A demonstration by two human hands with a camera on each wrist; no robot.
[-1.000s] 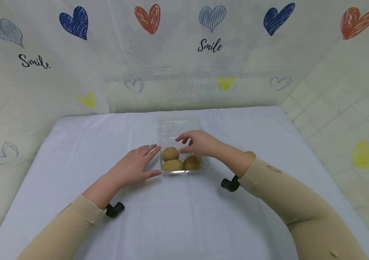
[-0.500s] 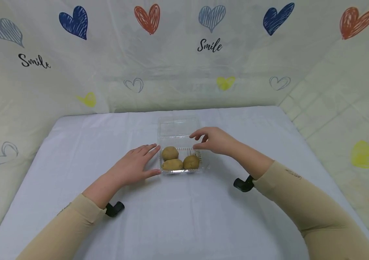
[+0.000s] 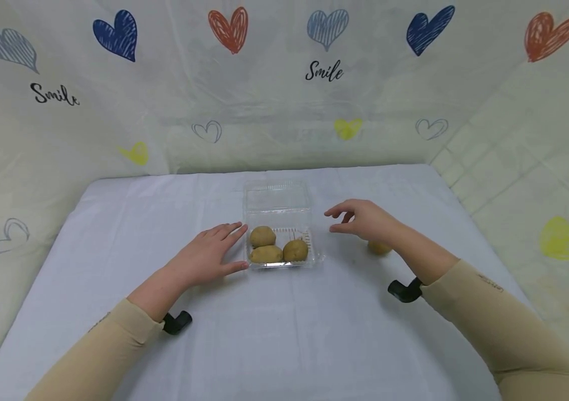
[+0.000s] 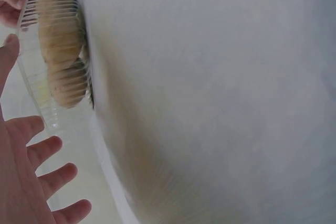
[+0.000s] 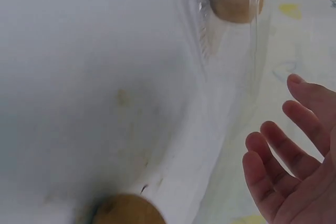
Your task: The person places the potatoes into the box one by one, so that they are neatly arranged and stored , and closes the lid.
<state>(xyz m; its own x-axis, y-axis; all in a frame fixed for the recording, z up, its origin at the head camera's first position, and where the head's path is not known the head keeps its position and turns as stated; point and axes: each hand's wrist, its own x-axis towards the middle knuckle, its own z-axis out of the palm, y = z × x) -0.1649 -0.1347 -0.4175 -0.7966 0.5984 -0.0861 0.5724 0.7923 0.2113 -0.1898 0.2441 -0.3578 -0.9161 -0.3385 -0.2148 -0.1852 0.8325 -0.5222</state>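
A clear plastic clamshell box (image 3: 279,266) lies with its lid (image 3: 276,196) folded back at the middle of the table. Three potatoes sit inside: a round potato (image 3: 262,236) at back left, a long potato (image 3: 266,255) in front of it and another potato (image 3: 295,250) at front right. My left hand (image 3: 209,253) has its fingers spread, the tips right at the box's left side. To the right of the box my right hand (image 3: 364,219) hovers with relaxed, bent fingers and nothing in them. A loose potato (image 3: 379,248), partly hidden by the right forearm, lies on the cloth; the right wrist view shows this potato (image 5: 128,211) too.
A white cloth (image 3: 274,334) covers the table. Behind it hangs a pale backdrop (image 3: 274,94) printed with hearts and "Smile". A small black wrist camera (image 3: 178,323) sticks out under the left sleeve, another black camera (image 3: 404,291) under the right.
My right hand has moved right, from over the box to beyond its right side, fingers empty. The loose potato shows again beside the forearm. The left hand and the box have stayed put.
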